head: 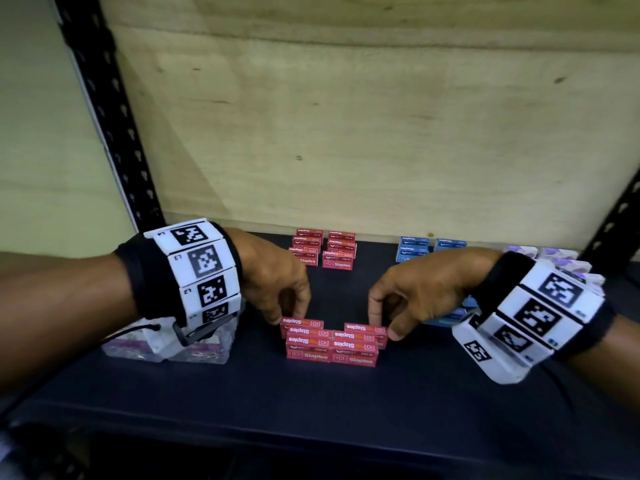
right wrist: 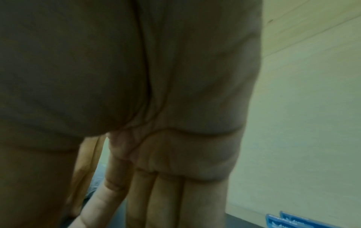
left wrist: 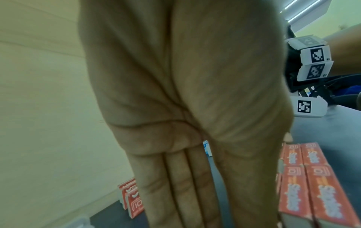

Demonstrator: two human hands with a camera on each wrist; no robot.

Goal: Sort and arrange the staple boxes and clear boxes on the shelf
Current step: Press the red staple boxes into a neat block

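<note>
Several red staple boxes [head: 331, 345] stand packed together near the front middle of the dark shelf [head: 346, 403]. My left hand [head: 289, 317] pinches the group's back-left red box [head: 302, 322] from above. My right hand [head: 384, 327] pinches the back-right red box [head: 365, 328] between forefinger and thumb. In the left wrist view the left hand [left wrist: 175, 185] fills the middle, with the red group [left wrist: 312, 192] to its right. The right wrist view is mostly the right hand [right wrist: 156, 192]; its fingertips are out of frame.
More red staple boxes [head: 323, 251] are stacked at the back wall, blue boxes [head: 415, 247] to their right. A clear box [head: 166, 349] with purple contents lies under my left wrist. Blue boxes [head: 446, 318] and purple-white boxes [head: 554, 258] sit by my right wrist.
</note>
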